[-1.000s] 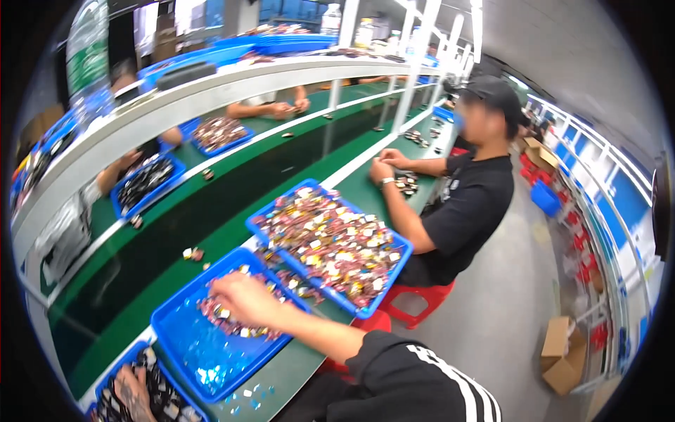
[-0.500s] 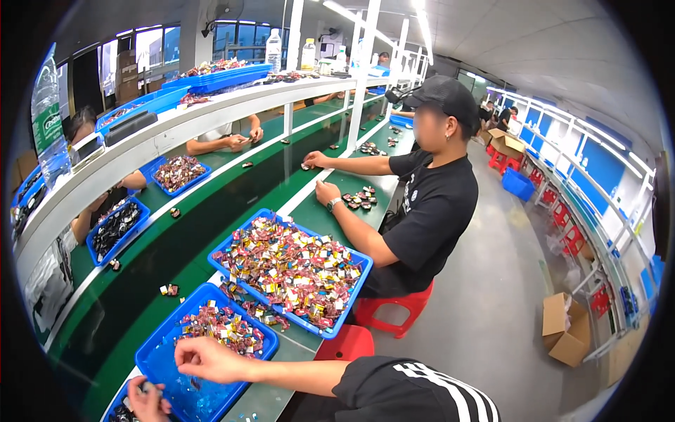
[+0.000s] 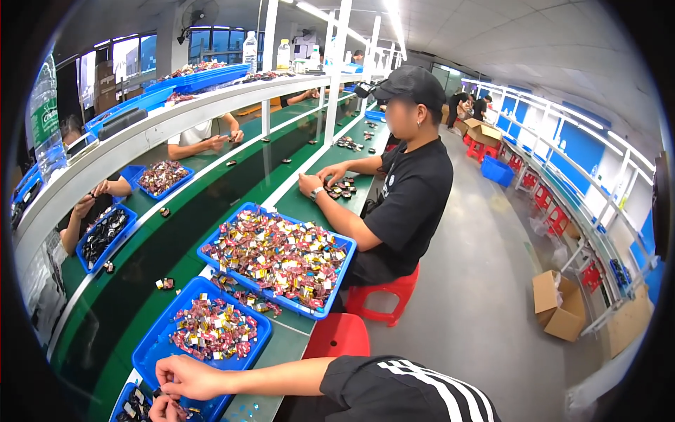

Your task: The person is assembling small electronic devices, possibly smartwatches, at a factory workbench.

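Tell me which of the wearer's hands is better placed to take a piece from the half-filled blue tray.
Probably the right hand: it is closer to the pile of pieces in the blue tray. The left hand sits lower in view, farther from that pile, near black pieces.

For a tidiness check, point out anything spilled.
Small parts lie loose between the heaped blue tray and the half-filled blue tray, and blue flecks dot the bench; both look spilled, being outside the trays.
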Demonstrator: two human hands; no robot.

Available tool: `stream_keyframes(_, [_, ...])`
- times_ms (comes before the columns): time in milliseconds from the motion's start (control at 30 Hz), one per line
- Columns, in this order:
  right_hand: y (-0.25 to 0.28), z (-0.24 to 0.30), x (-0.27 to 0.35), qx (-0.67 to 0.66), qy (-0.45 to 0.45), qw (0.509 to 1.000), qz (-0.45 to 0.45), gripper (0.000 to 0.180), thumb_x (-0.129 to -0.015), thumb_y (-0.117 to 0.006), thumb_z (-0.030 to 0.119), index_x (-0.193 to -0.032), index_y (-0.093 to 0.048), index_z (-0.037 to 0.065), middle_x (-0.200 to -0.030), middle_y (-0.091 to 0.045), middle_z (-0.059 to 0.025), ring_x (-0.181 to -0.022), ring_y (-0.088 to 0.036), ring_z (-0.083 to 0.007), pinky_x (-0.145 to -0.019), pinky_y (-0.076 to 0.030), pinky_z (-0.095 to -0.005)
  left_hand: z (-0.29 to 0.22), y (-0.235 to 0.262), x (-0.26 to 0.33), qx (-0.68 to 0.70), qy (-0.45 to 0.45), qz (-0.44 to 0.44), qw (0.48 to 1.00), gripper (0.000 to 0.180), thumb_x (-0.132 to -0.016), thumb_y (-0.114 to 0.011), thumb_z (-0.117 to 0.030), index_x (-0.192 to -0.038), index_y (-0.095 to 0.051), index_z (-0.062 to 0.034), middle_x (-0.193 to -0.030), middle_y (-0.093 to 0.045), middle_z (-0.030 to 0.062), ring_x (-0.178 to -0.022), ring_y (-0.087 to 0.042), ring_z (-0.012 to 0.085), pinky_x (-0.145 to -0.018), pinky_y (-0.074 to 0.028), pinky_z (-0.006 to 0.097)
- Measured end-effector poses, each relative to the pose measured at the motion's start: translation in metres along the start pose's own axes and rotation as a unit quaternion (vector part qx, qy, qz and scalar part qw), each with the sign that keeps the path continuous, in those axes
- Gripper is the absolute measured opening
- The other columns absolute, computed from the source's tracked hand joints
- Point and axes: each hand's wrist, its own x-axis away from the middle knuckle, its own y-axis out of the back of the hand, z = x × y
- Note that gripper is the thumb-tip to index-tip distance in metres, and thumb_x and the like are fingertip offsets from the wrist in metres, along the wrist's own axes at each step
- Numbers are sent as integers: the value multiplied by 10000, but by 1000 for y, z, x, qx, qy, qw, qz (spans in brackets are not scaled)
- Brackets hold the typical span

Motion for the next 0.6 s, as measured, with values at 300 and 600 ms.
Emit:
stream_keyframes(300, [6, 7, -4, 45, -8, 999, 26, 146, -798, -672, 105, -830, -584, -7, -788, -620, -107, -701, -600, -177, -635, -479, -312, -18, -17, 5, -181, -77, -59, 979, 175, -948, -610, -106, -972, -655, 61, -881, -647, 65, -821, -568, 148, -765, -477, 257])
stream_keyframes(600, [-27, -2, -3, 233, 160, 959, 16, 153, -812, -603, 68, -961, -571, 62, -933, -550, -126, -863, -594, -380, -680, -495, -437, -5, -8, 10, -122, -143, -135, 973, 120, -897, -650, -63, -915, -663, 55, -916, -657, 106, -849, -611, 219, -774, -476, 320])
